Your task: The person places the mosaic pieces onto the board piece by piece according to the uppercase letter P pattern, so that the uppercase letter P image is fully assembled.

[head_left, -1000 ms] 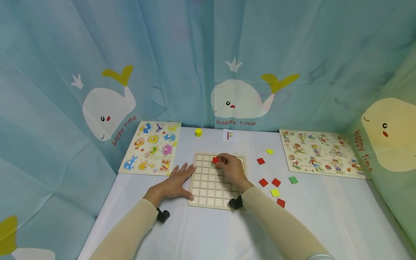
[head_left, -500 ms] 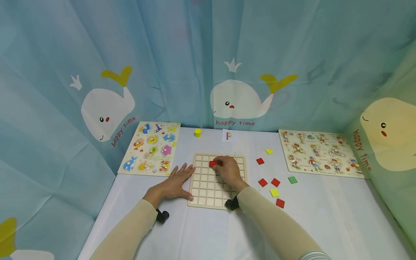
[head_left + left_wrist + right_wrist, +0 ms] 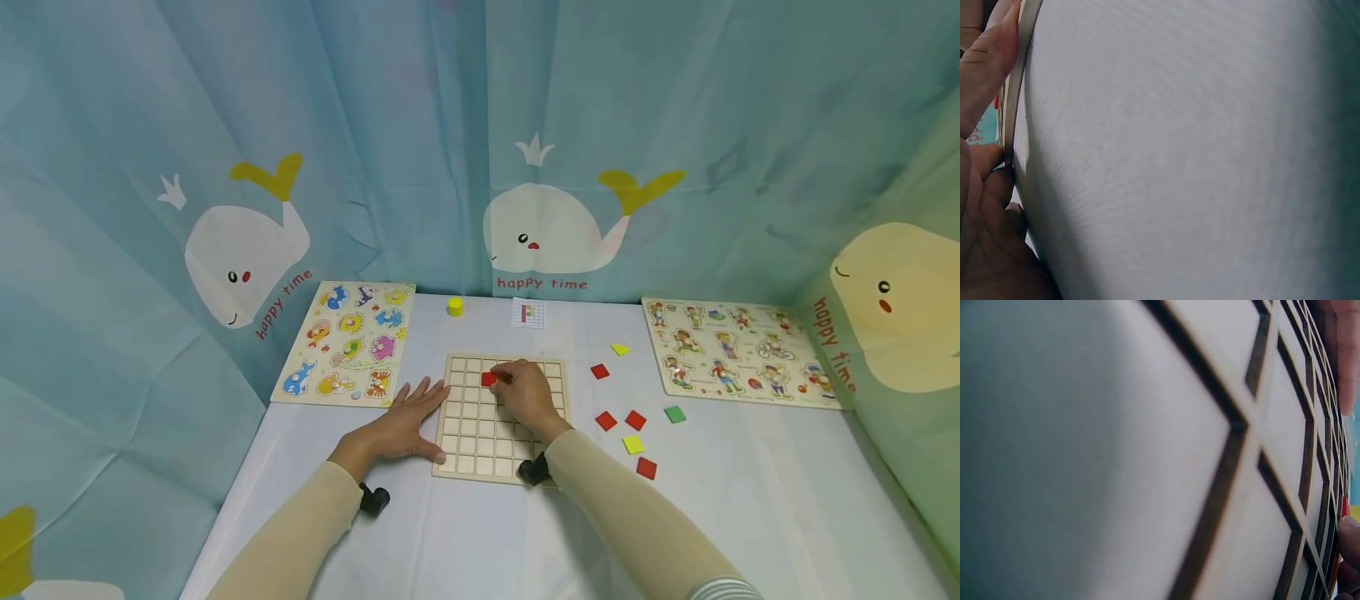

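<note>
The right hand (image 3: 528, 393) is pinching a red tile (image 3: 488, 379) between its curled fingers and thumb, and the tile is lying at the second row from the far edge of the wooden grid board (image 3: 468, 423), third column from the left; whether it is sitting fully in its cell, the views are not showing. The left hand (image 3: 397, 427) is lying along the board's left edge, its fingers spread, thumb and index fingertip touching the wood. Four loose red tiles (image 3: 606, 421), two yellow tiles (image 3: 633, 444) and a green tile (image 3: 675, 414) are lying on the table (image 3: 450, 542) to the right. Beyond the board, a small printed card (image 3: 529, 313) is lying and a yellow cylinder (image 3: 455, 307) is standing, with a sea-creature puzzle (image 3: 347, 343) and a figure puzzle (image 3: 738, 354) flanking them
</note>
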`<action>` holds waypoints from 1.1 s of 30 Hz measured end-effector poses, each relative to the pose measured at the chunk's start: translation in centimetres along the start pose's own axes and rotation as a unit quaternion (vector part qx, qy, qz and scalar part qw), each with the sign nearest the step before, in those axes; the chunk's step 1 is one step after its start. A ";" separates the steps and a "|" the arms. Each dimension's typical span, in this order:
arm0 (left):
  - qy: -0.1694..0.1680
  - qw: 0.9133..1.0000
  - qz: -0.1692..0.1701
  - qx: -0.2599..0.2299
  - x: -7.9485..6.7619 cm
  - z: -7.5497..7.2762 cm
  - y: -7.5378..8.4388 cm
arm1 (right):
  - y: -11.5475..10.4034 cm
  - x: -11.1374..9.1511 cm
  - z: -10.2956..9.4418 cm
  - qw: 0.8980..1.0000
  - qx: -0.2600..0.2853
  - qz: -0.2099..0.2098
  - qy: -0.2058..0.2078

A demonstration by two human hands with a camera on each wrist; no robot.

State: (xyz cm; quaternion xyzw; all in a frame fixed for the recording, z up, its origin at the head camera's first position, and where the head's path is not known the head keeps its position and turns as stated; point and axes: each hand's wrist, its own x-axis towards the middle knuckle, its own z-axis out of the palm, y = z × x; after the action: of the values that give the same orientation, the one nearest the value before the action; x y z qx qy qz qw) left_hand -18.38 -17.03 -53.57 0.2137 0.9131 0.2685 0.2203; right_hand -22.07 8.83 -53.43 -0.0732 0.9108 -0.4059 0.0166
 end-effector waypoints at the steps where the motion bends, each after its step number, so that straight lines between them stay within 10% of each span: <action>1: 0.000 1.000 0.000 0.001 0.0 0.0 0.0 | 0.0 0.0 0.0 1.000 -0.001 -0.002 0.000; 33: -0.001 1.000 0.001 0.003 0.0 0.1 -0.1 | 0.5 -0.4 -0.6 0.999 0.041 0.007 0.022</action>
State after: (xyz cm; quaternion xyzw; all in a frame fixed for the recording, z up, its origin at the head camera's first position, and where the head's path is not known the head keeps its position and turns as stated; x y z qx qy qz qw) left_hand -18.37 -17.10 -53.69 0.2151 0.9136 0.2655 0.2205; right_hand -21.74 9.65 -53.39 -0.0574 0.8941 -0.4442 0.0024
